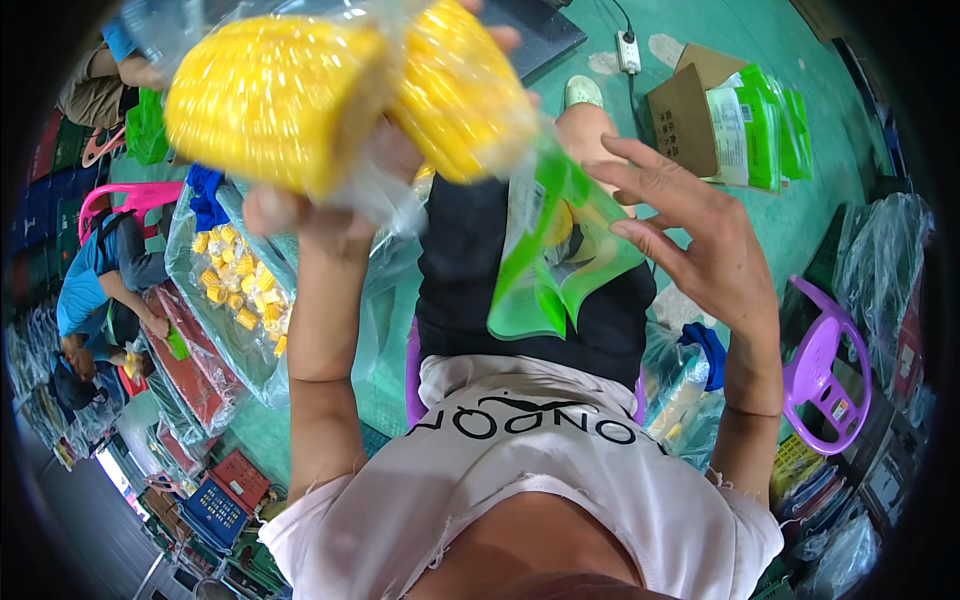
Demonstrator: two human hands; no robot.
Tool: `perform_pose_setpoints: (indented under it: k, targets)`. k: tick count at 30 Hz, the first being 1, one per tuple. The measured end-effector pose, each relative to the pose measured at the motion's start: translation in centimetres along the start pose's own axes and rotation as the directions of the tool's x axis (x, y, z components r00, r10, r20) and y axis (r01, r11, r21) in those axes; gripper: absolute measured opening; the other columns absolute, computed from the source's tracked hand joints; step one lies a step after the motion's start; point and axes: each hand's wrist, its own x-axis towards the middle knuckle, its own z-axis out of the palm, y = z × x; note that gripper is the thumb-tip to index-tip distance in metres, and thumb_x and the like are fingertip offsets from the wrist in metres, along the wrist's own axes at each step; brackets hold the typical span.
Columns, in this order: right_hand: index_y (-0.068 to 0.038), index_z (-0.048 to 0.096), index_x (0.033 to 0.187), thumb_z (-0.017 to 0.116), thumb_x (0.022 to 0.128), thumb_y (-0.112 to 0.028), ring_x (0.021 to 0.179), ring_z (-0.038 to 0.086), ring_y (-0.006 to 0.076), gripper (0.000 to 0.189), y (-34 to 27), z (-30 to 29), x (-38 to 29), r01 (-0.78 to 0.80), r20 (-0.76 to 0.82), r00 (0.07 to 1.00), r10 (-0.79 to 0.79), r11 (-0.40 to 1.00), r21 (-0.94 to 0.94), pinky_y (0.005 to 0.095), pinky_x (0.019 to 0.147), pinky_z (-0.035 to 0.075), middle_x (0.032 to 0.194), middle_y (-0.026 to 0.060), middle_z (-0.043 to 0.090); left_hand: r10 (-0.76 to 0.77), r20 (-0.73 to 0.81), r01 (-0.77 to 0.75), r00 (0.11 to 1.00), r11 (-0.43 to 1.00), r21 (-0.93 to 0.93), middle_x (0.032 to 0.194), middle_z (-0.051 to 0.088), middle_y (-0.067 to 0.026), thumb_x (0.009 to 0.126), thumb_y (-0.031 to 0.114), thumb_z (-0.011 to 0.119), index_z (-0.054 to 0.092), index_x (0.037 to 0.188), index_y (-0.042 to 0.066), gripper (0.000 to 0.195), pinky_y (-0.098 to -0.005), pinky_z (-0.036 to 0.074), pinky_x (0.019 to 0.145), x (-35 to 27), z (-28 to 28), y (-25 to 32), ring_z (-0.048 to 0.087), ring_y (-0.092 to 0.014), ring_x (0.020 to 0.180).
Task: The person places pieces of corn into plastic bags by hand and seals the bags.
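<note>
My left hand (307,214) holds up yellow corn cob pieces (262,97) in clear plastic, close to the camera at the upper left. The corn is blurred and hides most of the palm; fingertips show past its right side. Over my lap, just right of the corn, a green and clear plastic bag (555,262) spreads with its edges apart; something yellow shows through it. My right hand (675,214) is beside the bag's right side, fingers apart and holding nothing. Whether a fingertip touches the bag, I cannot tell.
Left, a plastic-lined crate (225,330) holds many corn pieces; a person in blue (86,292) sits beyond it. Another person's arm (139,71) shows upper left. A cardboard box (682,120) with green bags (757,127) and a power strip (628,52) are ahead. A purple chair (825,360) stands right.
</note>
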Motion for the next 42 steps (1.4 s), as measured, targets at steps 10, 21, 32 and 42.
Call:
perform_pose_setpoints:
  k: [10,21,32,42]
  targets:
    - [-0.004,0.061,0.093,0.053,0.072,0.010,0.084,0.062,0.0321,0.027,2.0,-0.2,-0.1,0.242,-0.181,0.946,-0.269,0.958,-0.155,0.0352,0.068,0.050,0.091,0.0100,0.064,-0.373,0.103,0.350,0.922,0.918,0.189,0.117,0.057,-0.0088,0.062,0.015,0.082,0.043,0.129,0.004,0.079,-0.0343,0.043,0.094,-5.5,3.5,-1.5,0.056,-0.020,0.108]
    - [-0.009,0.064,0.092,0.068,0.076,-0.022,0.074,0.059,0.0254,0.021,1.4,1.0,-0.8,0.308,0.093,0.951,-0.294,0.899,-0.311,0.0366,0.062,0.047,0.092,0.0041,0.059,-0.238,-0.311,0.314,0.920,0.923,0.224,0.122,0.054,-0.0150,0.070,0.020,0.071,0.040,0.131,-0.003,0.072,-0.0376,0.040,0.100,-5.8,1.5,0.7,0.053,-0.026,0.114]
    - [-0.017,0.049,0.119,0.064,0.079,-0.015,0.081,0.060,0.0355,0.042,0.7,3.7,0.6,0.072,-0.017,0.996,-0.083,0.933,-0.352,0.0424,0.069,0.051,0.107,0.0085,0.056,-0.193,-0.293,0.330,0.936,0.769,0.548,0.109,0.062,-0.0076,0.067,0.017,0.077,0.054,0.118,0.001,0.058,-0.0313,0.046,0.088,-6.5,1.4,-0.1,0.060,-0.019,0.100]
    - [-0.008,0.054,0.106,0.053,0.074,0.014,0.080,0.058,0.0313,0.038,3.0,2.3,1.1,0.222,-0.187,0.954,-0.234,0.972,-0.080,0.0346,0.069,0.047,0.089,0.0096,0.057,-0.365,0.211,0.043,0.907,0.578,0.815,0.138,0.040,-0.0166,0.056,0.020,0.081,0.054,0.122,0.002,0.074,-0.0368,0.039,0.101,-6.2,1.4,1.4,0.049,-0.030,0.119]
